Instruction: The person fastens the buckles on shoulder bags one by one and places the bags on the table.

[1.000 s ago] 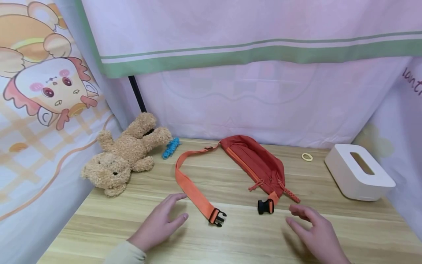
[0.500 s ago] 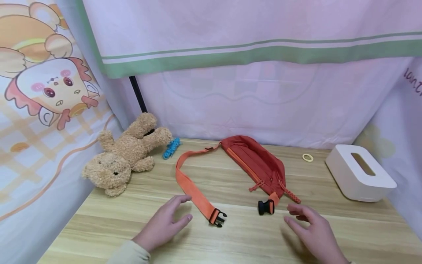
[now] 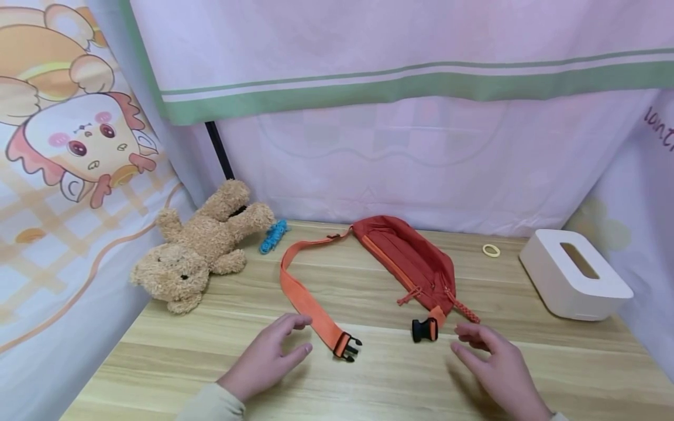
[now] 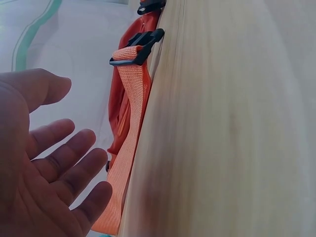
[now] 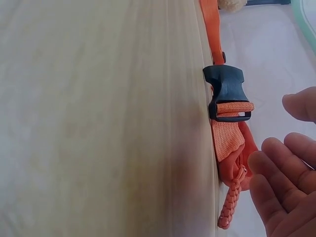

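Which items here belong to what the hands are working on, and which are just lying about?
In hand:
- waist bag
- strap with pronged buckle, nearest the left hand
- socket buckle, nearest the right hand
Neither hand touches anything yet.

Lying about:
- teddy bear
- blue cord
- yellow ring
- tissue box

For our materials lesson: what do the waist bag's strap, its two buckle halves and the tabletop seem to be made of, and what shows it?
Strap: woven orange webbing, probably nylon; ribbed weave shows in the left wrist view.
Buckle halves: black moulded plastic, smooth with a slight sheen.
Tabletop: light wood or wood-look laminate; grain streaks and plank lines, matte. Which one cannot be told.
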Tool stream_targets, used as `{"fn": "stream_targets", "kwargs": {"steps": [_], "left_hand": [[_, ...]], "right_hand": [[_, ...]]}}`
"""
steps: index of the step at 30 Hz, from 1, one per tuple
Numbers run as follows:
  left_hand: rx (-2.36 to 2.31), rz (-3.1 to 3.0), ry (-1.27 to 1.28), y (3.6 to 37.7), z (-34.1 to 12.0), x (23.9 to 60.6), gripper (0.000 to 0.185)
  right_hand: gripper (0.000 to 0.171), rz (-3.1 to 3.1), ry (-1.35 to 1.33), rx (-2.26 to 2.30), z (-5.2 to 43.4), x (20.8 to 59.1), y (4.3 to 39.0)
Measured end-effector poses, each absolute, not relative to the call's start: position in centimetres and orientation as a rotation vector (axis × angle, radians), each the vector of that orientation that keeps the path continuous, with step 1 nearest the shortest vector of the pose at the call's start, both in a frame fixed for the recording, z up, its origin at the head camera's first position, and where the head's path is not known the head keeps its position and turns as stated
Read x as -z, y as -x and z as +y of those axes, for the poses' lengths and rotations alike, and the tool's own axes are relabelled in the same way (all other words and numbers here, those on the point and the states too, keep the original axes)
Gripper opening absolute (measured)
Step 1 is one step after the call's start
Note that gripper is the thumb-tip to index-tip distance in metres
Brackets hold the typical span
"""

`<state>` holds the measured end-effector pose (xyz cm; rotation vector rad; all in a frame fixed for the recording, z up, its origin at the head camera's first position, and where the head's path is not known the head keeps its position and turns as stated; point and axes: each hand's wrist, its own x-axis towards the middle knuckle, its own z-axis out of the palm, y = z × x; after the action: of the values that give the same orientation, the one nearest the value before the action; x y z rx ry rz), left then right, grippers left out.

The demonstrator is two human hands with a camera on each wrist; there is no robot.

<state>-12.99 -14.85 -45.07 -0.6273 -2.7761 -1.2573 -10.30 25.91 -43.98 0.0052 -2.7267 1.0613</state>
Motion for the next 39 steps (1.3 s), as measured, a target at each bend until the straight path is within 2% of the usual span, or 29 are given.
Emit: {"fn": "stream_targets", "kwargs": {"steps": [26,39], "left_hand": [[1.405,-2.802,0.671,13.4,-14.0,45.4,0.02],[1.488,-2.777,0.697,13.6,-13.5,45.8,0.018]], "right_hand": [[0.031,-2.767,0.049,-1.201,25.5,44.6,11.4],[0.029,-2.73,0.017,-1.281,25.0,44.9,11.8]]}}
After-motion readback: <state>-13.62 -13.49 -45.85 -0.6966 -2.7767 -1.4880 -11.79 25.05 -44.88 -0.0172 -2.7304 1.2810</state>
